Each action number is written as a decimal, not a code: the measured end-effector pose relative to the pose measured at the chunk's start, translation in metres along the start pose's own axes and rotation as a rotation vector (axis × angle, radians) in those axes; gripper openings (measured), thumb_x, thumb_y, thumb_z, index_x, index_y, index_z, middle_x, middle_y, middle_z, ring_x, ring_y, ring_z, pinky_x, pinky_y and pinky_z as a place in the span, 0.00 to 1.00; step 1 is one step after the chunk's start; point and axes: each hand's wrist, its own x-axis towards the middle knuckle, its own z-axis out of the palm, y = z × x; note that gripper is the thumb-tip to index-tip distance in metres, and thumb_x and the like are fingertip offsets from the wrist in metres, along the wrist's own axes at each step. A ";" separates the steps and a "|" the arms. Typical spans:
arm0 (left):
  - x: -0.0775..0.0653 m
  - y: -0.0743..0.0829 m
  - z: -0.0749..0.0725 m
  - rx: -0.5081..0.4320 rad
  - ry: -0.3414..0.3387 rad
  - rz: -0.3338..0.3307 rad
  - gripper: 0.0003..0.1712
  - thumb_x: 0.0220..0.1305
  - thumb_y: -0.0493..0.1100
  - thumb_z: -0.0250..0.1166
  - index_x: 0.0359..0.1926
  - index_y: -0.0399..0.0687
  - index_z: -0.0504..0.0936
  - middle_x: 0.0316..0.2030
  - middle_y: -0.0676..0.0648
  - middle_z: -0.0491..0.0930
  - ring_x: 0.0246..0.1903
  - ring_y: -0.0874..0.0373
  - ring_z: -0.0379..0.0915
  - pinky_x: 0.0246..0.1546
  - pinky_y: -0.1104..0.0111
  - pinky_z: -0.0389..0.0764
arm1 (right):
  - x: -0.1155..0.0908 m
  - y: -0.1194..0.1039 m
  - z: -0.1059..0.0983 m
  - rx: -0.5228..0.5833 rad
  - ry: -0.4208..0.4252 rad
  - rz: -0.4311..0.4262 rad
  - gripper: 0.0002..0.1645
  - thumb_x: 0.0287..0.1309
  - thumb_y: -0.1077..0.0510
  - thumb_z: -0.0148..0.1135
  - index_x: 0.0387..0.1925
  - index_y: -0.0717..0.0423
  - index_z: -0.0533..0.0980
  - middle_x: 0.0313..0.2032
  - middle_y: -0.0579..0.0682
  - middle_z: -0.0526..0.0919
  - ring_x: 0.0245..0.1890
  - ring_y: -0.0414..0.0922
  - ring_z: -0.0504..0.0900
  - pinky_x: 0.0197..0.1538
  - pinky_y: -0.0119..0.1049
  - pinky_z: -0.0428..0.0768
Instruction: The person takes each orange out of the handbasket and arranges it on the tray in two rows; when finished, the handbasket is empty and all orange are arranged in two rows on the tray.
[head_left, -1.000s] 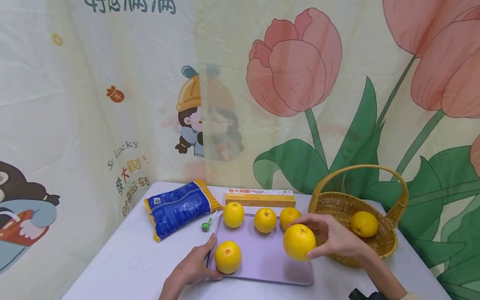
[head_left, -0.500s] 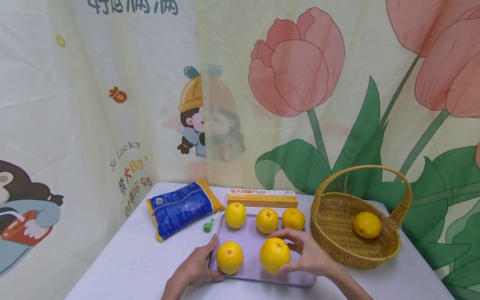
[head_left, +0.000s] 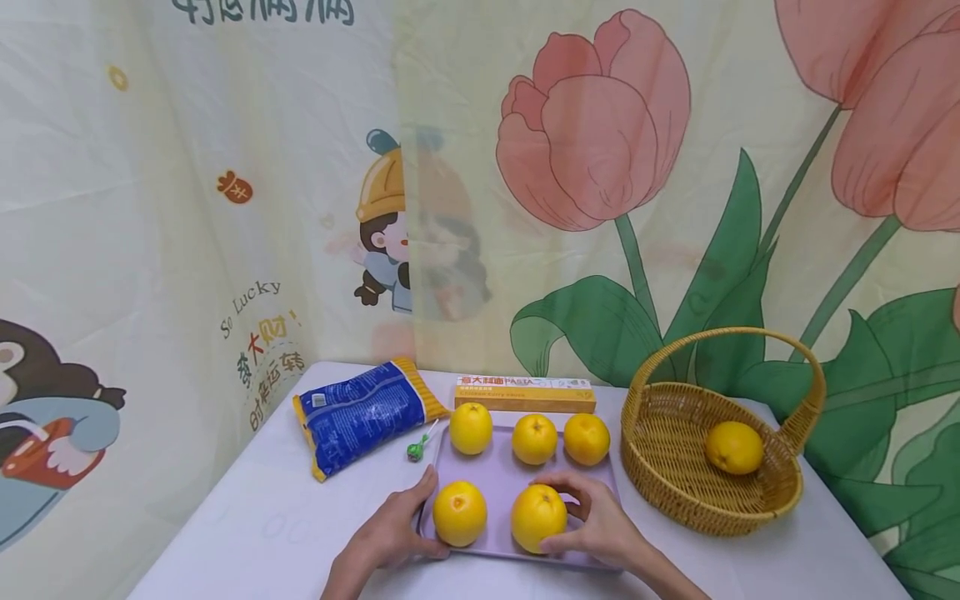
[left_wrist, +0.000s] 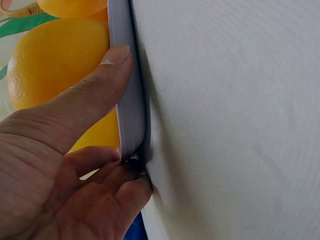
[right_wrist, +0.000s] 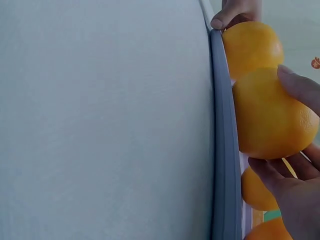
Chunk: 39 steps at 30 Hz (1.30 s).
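My right hand (head_left: 592, 521) grips an orange (head_left: 538, 518) at the front of the lilac tray (head_left: 498, 479), fingers round its far and right sides and thumb low in front. In the right wrist view this orange (right_wrist: 272, 117) sits right at the tray's rim (right_wrist: 227, 140). At the tray's front left corner, my left hand (head_left: 390, 525) holds the edge, its thumb along the rim in the left wrist view. Another orange (head_left: 460, 514) lies on the tray just beside that hand. Three more oranges stand along the tray's back, one of them at the back left (head_left: 471, 428).
To the right stands a wicker basket (head_left: 671, 492) with a tall handle and one orange (head_left: 734, 448) inside. Behind the tray lies a pasta box (head_left: 525, 400). A blue and yellow packet (head_left: 363, 421) and a green lollipop (head_left: 416, 451) are on the left of the white-covered table (head_left: 247, 508).
My right hand has carried its orange left and down from beside the basket onto the front of the tray. The left hand has stayed at the tray's corner.
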 end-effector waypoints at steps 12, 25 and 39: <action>0.000 -0.002 0.001 -0.028 -0.004 0.007 0.68 0.46 0.41 0.90 0.83 0.36 0.59 0.79 0.31 0.64 0.77 0.28 0.59 0.77 0.31 0.60 | 0.003 0.005 -0.005 0.023 -0.003 0.065 0.47 0.51 0.63 0.85 0.69 0.70 0.72 0.66 0.67 0.78 0.59 0.36 0.82 0.66 0.29 0.82; 0.000 -0.002 0.001 -0.011 0.001 0.002 0.68 0.46 0.41 0.90 0.83 0.37 0.59 0.80 0.32 0.63 0.76 0.27 0.60 0.76 0.30 0.61 | 0.006 0.011 -0.009 -0.028 0.019 0.049 0.49 0.50 0.62 0.86 0.71 0.68 0.72 0.68 0.67 0.78 0.61 0.32 0.80 0.66 0.22 0.76; 0.001 -0.001 -0.001 -0.017 0.001 0.004 0.68 0.46 0.41 0.90 0.83 0.37 0.59 0.80 0.33 0.63 0.77 0.28 0.60 0.77 0.32 0.61 | 0.002 0.000 -0.003 -0.279 0.103 -0.065 0.47 0.44 0.52 0.91 0.66 0.60 0.79 0.63 0.54 0.86 0.63 0.44 0.83 0.69 0.42 0.83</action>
